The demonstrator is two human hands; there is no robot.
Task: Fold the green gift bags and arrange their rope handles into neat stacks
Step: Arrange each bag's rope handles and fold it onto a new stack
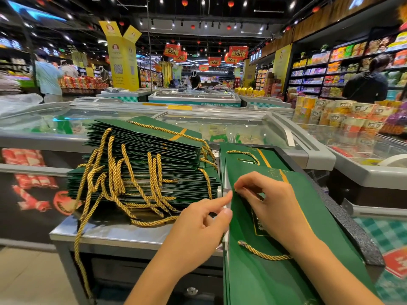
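Currently | both hands pinch left edge of green gift bag (308, 216): left hand (198, 223), right hand (271, 203) | long axis toward wearer | stack (143, 164) left, on counter (105, 235)

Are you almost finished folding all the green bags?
Hard to say. A tall stack of flat bags already sits on the metal table, though its gold ropes hang tangled, so they need tidying. The left hand and right hand are pinching the edge of another bag. More bags lie beneath it.
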